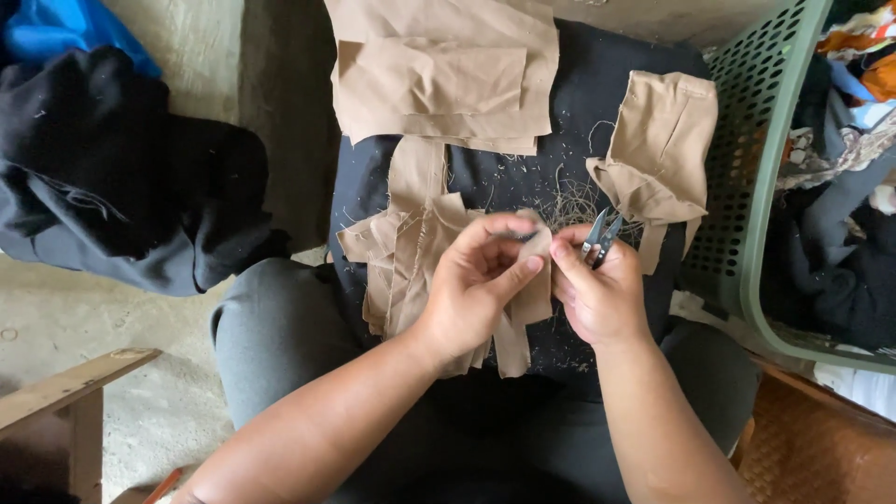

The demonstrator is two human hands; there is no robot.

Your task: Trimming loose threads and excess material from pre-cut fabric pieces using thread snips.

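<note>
Head view, looking down on a seated person's lap. Left hand (476, 280) pinches a small tan fabric piece (532, 294) at its upper edge, thumb and fingers closed on it. Right hand (597, 294) touches the same piece and also holds thread snips (597, 238), blades pointing up and away. Both hands sit over a black cloth (523, 182) littered with thread clippings. More tan pieces (397, 247) lie just left of the hands; a tan stack (443, 70) sits farther up; one folded tan piece (658, 149) lies to the right. Green perforated basket (747, 187) at right holds mixed garments. Dark clothing heap (121, 168) on the floor, left.
</note>
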